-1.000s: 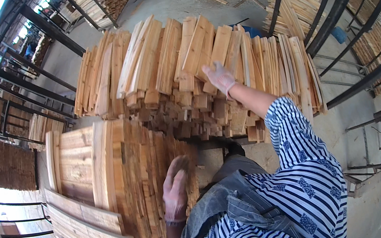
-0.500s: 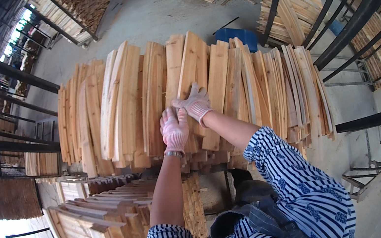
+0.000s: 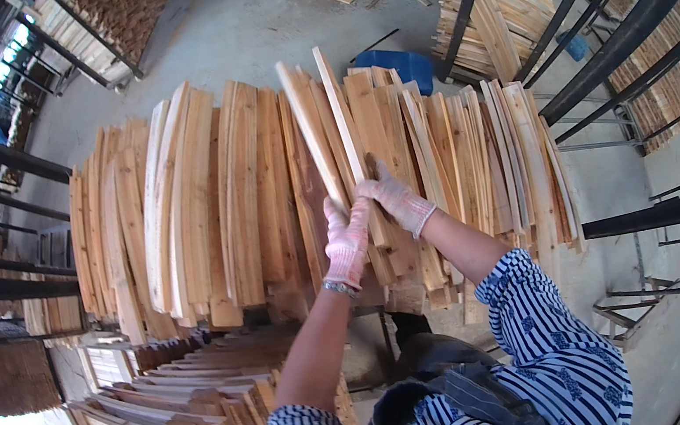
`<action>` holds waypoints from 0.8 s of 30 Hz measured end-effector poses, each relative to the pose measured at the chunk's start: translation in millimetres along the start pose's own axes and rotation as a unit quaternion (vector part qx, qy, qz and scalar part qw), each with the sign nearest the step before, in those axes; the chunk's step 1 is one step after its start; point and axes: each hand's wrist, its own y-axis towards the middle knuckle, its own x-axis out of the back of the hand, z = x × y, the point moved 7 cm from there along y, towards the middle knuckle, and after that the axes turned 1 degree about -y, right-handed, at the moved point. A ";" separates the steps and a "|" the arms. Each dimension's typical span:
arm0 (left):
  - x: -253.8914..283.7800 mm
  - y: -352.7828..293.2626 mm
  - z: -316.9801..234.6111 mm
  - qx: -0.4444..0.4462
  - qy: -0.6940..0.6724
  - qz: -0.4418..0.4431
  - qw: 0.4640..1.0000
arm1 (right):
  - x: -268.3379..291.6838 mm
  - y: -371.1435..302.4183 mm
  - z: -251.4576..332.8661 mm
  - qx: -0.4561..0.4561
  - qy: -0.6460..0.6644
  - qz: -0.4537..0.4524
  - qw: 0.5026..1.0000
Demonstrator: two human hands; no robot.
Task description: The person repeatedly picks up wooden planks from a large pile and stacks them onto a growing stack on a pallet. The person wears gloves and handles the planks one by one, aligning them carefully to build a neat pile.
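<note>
In front of me lies a wide row of pale wooden boards (image 3: 256, 186), packed side by side with their long sides running away from me. My left hand (image 3: 348, 238), in a pinkish knit glove, is closed round the near part of a board (image 3: 311, 132) turned up on its edge. Right beside it, my right hand (image 3: 398, 197), gloved alike, grips another upturned board (image 3: 337, 106). The two boards lean slightly apart at their far ends, and the hands touch or nearly touch. The gloves hide part of the boards and some fingertips.
Black metal bars (image 3: 7, 157) flank the row on both sides. Another stack of boards (image 3: 181, 416) stands low at my near left. Beyond the row are a blue plastic container (image 3: 397, 65) and loose sticks on the concrete floor (image 3: 240, 32). More board stacks (image 3: 493, 1) stand far right.
Both hands have shifted right and closed. Boards that lay flat under them are now turned up on edge between the hands. The view has shifted slightly.
</note>
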 end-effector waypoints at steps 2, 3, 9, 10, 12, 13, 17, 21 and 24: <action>-15.0 -19.1 -24.4 0.048 -0.086 0.097 0.990 | 5.0 -15.6 4.6 0.021 0.150 0.027 0.988; -21.0 -22.8 -14.5 0.042 0.006 0.080 0.996 | 1.4 -36.4 2.4 -0.017 0.219 0.082 0.972; -7.9 -165.3 -1.1 -0.052 0.256 0.137 0.956 | 2.2 -170.6 -48.3 -0.110 0.242 0.127 0.956; 4.0 -178.6 9.9 -0.044 0.205 0.174 0.962 | 1.7 -195.2 -60.8 -0.124 0.234 0.131 0.955; 43.7 -179.0 43.1 -0.036 0.123 -0.001 0.992 | -6.2 -223.8 -108.1 -0.197 0.300 0.163 0.919; 37.2 -180.7 41.0 0.046 0.032 0.049 0.997 | -8.2 -230.6 -127.0 -0.216 0.290 0.146 0.921; 31.2 -176.0 57.0 0.185 -0.135 0.092 0.969 | -7.4 -238.9 -112.1 -0.199 0.203 0.133 0.949; 8.8 -167.6 100.1 0.143 -0.167 0.084 0.972 | 9.8 -241.1 -111.9 -0.047 0.038 0.105 0.993; 40.0 -210.9 16.1 0.068 -0.095 0.068 0.991 | 26.5 -244.3 -118.6 -0.071 -0.058 -0.008 0.996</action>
